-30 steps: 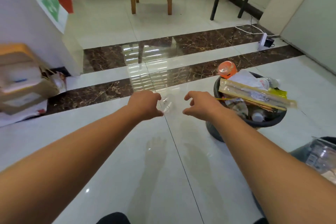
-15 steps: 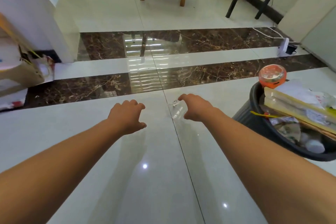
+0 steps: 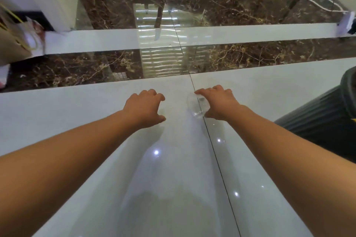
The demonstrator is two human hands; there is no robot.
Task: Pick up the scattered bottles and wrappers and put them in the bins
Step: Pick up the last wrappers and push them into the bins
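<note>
Clear bottle [image 3: 195, 106] getting grabbed off floor tile [image 3: 77, 121].
Head view: right hand [image 3: 218, 103] is curling round it at the tile seam, dark bin [image 3: 317, 123] close by for dumping; left hand [image 3: 146, 107] is hovering loosely curled, holding nothing.

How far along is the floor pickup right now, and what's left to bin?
Done: no other loose litter shows on the floor in view; the dark bin shows only its outer wall, so its contents can't be judged. In hand: the right hand curls round a clear bottle down at the floor; the left hand holds nothing. Left: carry that bottle to the bin and drop it in.
</note>
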